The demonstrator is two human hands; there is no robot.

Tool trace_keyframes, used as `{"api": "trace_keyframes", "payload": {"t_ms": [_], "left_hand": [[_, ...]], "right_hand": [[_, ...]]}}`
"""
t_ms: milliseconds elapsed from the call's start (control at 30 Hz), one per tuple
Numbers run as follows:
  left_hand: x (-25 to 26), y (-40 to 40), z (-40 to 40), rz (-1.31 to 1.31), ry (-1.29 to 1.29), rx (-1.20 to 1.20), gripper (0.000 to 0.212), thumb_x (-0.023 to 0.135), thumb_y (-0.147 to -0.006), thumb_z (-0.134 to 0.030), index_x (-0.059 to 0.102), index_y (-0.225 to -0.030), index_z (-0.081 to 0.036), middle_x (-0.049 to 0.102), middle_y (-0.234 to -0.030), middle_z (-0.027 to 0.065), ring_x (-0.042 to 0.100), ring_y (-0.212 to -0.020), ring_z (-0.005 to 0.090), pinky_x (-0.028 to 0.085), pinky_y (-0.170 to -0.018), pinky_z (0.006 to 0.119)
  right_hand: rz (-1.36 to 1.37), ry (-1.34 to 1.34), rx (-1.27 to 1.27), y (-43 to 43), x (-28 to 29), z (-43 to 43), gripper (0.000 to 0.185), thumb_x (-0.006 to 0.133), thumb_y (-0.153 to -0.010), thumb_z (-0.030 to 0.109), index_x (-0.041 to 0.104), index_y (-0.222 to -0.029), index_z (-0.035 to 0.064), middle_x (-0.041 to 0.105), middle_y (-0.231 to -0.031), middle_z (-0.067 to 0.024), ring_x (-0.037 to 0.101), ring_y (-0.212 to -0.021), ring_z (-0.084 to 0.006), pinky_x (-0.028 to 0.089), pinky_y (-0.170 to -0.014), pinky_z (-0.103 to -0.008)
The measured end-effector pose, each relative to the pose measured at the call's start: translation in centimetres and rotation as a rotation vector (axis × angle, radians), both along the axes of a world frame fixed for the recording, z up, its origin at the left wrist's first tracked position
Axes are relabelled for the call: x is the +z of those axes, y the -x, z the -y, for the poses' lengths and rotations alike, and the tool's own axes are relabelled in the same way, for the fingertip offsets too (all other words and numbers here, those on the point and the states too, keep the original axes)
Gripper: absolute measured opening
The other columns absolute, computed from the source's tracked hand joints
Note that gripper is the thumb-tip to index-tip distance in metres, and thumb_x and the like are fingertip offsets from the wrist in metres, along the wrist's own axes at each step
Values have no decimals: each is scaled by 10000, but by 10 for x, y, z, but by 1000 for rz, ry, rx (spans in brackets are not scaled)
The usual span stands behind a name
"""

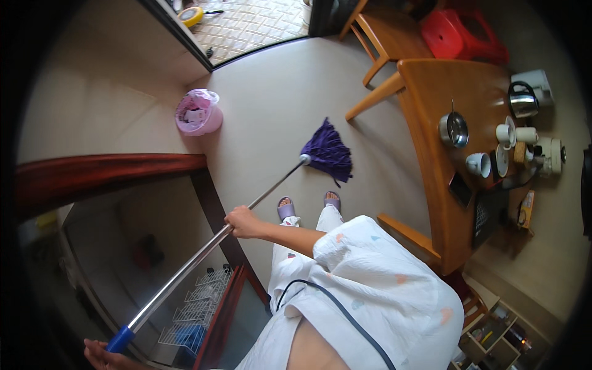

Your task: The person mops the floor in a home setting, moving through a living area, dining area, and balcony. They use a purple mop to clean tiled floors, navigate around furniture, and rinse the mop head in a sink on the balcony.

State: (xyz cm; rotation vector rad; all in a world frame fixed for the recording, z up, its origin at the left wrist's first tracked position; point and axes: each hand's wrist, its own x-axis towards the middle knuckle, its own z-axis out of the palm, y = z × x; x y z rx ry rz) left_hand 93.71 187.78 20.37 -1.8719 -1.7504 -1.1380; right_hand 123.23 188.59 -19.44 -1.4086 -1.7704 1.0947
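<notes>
A mop with a purple strand head [328, 150] lies against the pale floor just in front of my feet in lilac slides. Its metal pole [178, 275] runs down to the lower left and ends in a blue grip [121, 339]. My right hand [243, 222] is closed around the middle of the pole. At the lower left edge, my left hand [101, 356] holds the end of the blue grip loosely, its fingers partly extended and its palm partly hidden.
A pink bin [199, 113] with a liner stands by the left wall. At right, a wooden table [418, 111] bears cups, a metal pot, a kettle and a phone. A wooden chair [393, 37] and red stool [462, 37] stand beyond it. Wire racks [199, 305] are at lower left.
</notes>
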Motion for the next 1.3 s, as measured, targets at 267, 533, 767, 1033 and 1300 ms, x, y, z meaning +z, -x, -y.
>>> {"api": "trace_keyframes", "payload": {"t_ms": [267,533,767,1033,1300], "left_hand": [[76,34,60,-429,-294,323,352,511,-908,-304,516,-727,-1,477,-555,43,406,-464,111,344,-444,242],[-18,39,82,344,-152,650,222,539,-877,-195,636,-886,5,603,-775,57,546,-697,118,435,-653,237],[-121,-164,-21,1476,-104,368,205,548,-834,-252,598,-903,-66,540,-679,50,546,-670,159,457,-607,262],[-163,-482,-117,1701,451,-585,414,313,-952,-342,531,-807,-21,334,-414,4,306,-371,91,303,-444,251],[-146,-427,-86,1586,234,-452,434,307,-951,-377,519,-777,-42,308,-404,-10,289,-371,91,327,-504,271]], "right_hand": [[99,16,616,43,112,-54,176,558,-649,182,606,-645,12,597,-651,-195,597,-660,-379,493,-586,-452],[315,51,694,-63,113,-95,154,576,-677,178,642,-707,43,611,-684,-183,607,-699,-368,490,-624,-448],[592,57,475,-257,46,-154,99,591,-670,149,617,-690,55,608,-704,-166,599,-708,-359,490,-657,-447],[778,250,55,-472,-46,-186,135,606,-708,96,647,-836,102,599,-935,-116,540,-947,-319,461,-775,-438],[643,188,140,-386,-50,-213,244,567,-711,47,677,-879,186,561,-1033,-69,482,-1075,-258,466,-821,-419]]}}
